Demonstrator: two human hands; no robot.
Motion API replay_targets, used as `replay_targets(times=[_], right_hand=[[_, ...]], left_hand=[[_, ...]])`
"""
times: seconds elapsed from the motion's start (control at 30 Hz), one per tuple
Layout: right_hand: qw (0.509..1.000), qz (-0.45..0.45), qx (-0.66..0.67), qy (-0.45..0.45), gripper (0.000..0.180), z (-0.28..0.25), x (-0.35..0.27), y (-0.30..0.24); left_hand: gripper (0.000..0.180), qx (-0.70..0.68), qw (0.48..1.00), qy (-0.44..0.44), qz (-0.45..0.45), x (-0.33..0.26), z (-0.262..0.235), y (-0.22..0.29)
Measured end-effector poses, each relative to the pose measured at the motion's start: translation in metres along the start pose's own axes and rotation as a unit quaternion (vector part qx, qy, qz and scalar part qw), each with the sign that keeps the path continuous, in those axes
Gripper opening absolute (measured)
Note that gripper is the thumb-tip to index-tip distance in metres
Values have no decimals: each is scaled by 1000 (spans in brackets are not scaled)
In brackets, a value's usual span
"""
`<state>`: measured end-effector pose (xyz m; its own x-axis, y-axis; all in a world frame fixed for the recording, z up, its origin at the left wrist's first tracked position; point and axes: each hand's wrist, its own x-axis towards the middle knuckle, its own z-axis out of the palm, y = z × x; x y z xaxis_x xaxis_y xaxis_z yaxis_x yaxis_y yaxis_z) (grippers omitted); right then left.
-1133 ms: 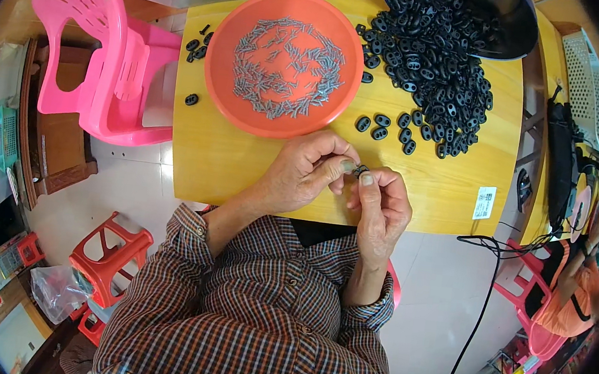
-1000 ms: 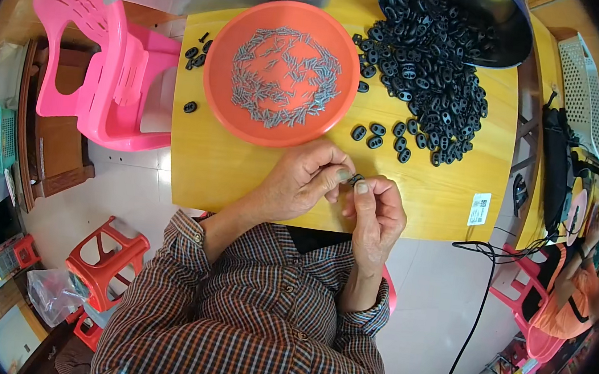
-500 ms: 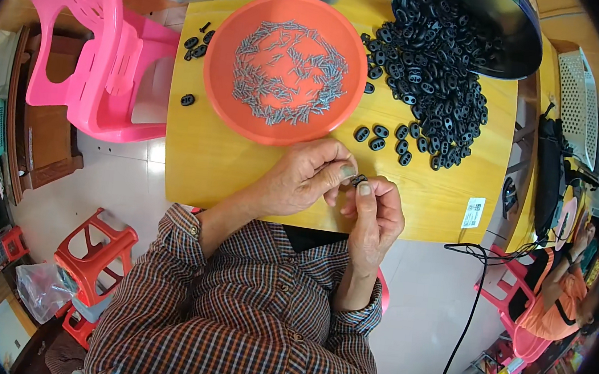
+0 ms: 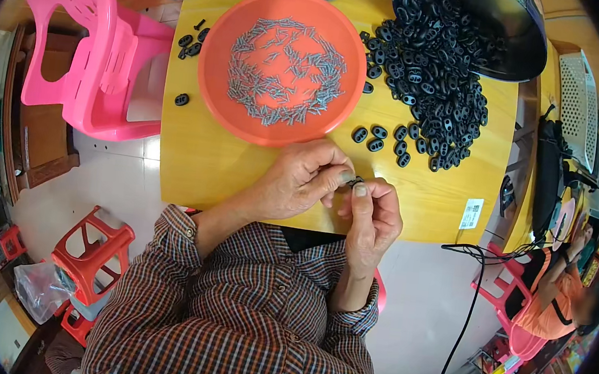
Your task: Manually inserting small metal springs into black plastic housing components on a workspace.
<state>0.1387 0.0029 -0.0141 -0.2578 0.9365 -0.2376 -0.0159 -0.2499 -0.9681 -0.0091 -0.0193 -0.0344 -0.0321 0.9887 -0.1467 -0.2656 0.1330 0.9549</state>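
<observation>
Over the table's near edge my two hands meet. My right hand (image 4: pixel 373 213) pinches a small black oval two-holed piece (image 4: pixel 358 181) between thumb and fingers. The thumb and forefinger of my left hand (image 4: pixel 299 180) are pressed together against its left side; anything tiny between them is too small to make out. Just beyond my left hand lies a round orange-red tray (image 4: pixel 210 97) with many small silver screws (image 4: pixel 316 100) scattered in it. Several loose black oval pieces (image 4: pixel 375 145) lie beyond my right hand, beside a large heap (image 4: pixel 441 92) of the same kind.
The heap spills from a dark tipped container (image 4: pixel 526 46) at the far right of the yellow table (image 4: pixel 241 188). A few black pieces (image 4: pixel 181 99) lie left of the tray. A pink chair (image 4: pixel 105 86) stands left. A person in orange (image 4: pixel 550 301) sits at the right. A black cable (image 4: pixel 461 328) hangs down.
The view has shifted slightly. Both hands stay together at the black piece, with only small finger movement.
</observation>
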Motion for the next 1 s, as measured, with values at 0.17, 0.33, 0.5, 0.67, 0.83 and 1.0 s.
replay_targets(times=[0.17, 0.33, 0.5, 0.67, 0.83, 1.0], right_hand=[[999, -25, -32, 14, 8, 1, -1, 1], [984, -111, -134, 28, 8, 2, 1, 5], [987, -80, -136, 2, 9, -3, 1, 6], [997, -44, -62, 5, 9, -1, -1, 0], [997, -38, -58, 20, 11, 0, -3, -3], [998, 25, -42, 28, 13, -3, -3, -7]], left_hand=[[8, 47, 998, 25, 36, -1, 2, 0], [7, 84, 994, 41, 59, -1, 4, -2], [8, 83, 995, 26, 39, 0, 4, -2], [8, 88, 995, 30, 32, 1, 7, -4], [7, 86, 996, 27, 25, 2, 8, -2], [9, 112, 992, 18, 45, 1, 5, -2]])
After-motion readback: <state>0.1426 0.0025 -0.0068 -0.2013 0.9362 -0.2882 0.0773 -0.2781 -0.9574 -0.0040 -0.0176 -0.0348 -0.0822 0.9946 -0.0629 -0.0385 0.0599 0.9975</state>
